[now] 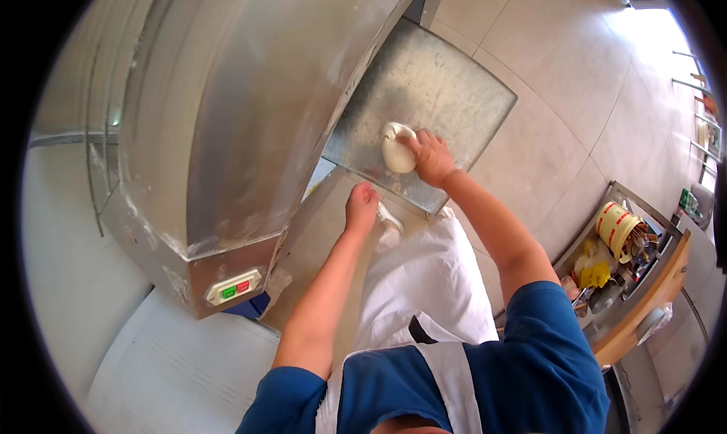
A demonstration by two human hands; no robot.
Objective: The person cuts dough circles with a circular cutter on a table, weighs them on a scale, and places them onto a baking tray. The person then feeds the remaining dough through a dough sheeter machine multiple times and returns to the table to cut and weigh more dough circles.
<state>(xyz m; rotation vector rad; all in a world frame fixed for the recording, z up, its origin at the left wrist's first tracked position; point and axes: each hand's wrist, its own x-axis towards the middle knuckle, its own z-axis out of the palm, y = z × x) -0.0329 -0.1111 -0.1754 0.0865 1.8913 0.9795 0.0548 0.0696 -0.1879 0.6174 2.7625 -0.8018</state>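
A smooth, pale lump of dough point(398, 152) lies on a square metal tray point(454, 78) that juts out from the side of a large steel machine point(250, 116). My right hand point(435, 160) is at the right side of the dough, with the thumb pressed onto it and the fingers curled in. A fold shows along the dough's top edge. My left hand point(363, 205) hangs just off the tray's near edge, apart from the dough. Its fingers are curled closed, and I see nothing in them.
Green and red buttons point(236, 287) sit on the machine's near corner. To the right stands a wood-edged worktable point(644, 298) with a cream bucket point(617, 226), a yellow cloth and utensils. Below the tray are my white apron and a shoe point(391, 217) on the tiled floor.
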